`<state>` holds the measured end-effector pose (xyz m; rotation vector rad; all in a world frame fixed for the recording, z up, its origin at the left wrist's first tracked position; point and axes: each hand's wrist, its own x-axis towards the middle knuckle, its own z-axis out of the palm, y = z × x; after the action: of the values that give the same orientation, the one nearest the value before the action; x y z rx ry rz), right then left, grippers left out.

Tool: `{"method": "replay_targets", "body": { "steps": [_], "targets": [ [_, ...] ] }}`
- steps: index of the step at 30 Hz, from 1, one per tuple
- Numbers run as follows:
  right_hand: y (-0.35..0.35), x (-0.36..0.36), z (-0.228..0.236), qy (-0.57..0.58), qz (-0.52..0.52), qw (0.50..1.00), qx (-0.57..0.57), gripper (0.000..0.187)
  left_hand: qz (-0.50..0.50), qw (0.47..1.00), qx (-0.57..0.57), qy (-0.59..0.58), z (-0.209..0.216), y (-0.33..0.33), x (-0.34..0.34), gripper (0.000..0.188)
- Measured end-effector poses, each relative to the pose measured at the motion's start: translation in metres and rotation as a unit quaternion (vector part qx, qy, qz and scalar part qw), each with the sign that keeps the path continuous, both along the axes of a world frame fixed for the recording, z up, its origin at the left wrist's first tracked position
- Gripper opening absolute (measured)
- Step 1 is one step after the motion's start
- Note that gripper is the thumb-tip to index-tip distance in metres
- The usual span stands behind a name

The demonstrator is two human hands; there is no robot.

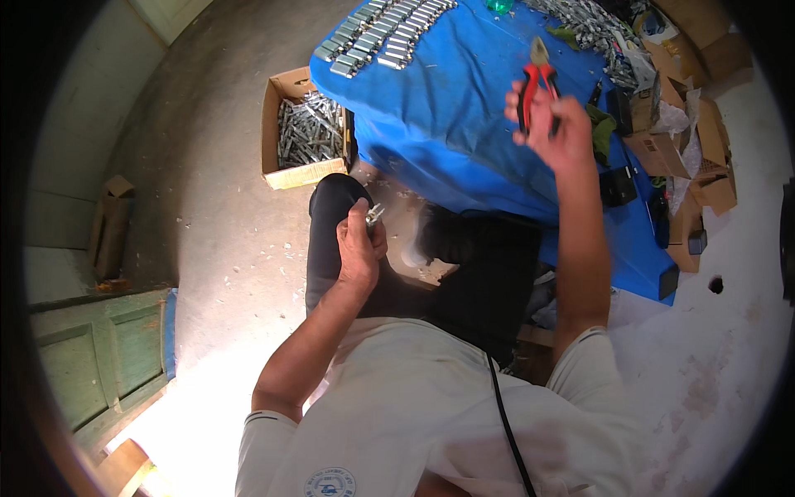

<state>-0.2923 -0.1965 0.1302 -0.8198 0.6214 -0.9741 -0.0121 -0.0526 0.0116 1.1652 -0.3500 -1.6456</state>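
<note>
Above my right knee, my left hand [359, 247] is closed on a small silvery metal part [374, 215], whose end sticks out past the thumb. Its exact kind is too small to make out. My right hand [566, 132] is raised over the blue-covered table [464, 91], wrapped round a pair of pliers [527, 99] with red and black handles. The plier jaws point away from me and have nothing in them. Both hands are well apart, and the right one is slightly blurred.
Rows of silvery metal pieces [364, 43] lie at the table's far left. A heap of similar metal parts [592, 29] covers the far right. An open cardboard box [305, 176] of metal parts stands on the floor left of the table. More cardboard boxes [712, 157] crowd the right side.
</note>
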Motion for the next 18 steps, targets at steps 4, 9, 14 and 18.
{"method": "replay_targets", "body": {
  "steps": [4, 9, 14, 18],
  "targets": [
    [0.095, 0.014, -0.019, 0.015, -0.067, 0.998, 0.015, 0.048, -0.003, 1.000, -0.009, -0.016, 0.003, 0.005, -0.003, 0.045],
    [0.181, 0.042, -0.015, 0.127, 0.025, 0.988, 0.088, 0.051, -0.006, 0.999, -0.035, 0.000, 0.001, 0.013, -0.010, 0.046],
    [0.231, 0.068, -0.029, 0.215, 0.035, 0.970, 0.111, 0.054, -0.018, 0.998, -0.051, -0.038, -0.002, 0.024, -0.018, 0.044],
    [0.254, 0.075, -0.052, 0.465, 0.034, 0.883, -0.056, 0.051, -0.027, 0.994, -0.094, -0.051, -0.003, 0.028, -0.026, 0.045]
  ]
}}
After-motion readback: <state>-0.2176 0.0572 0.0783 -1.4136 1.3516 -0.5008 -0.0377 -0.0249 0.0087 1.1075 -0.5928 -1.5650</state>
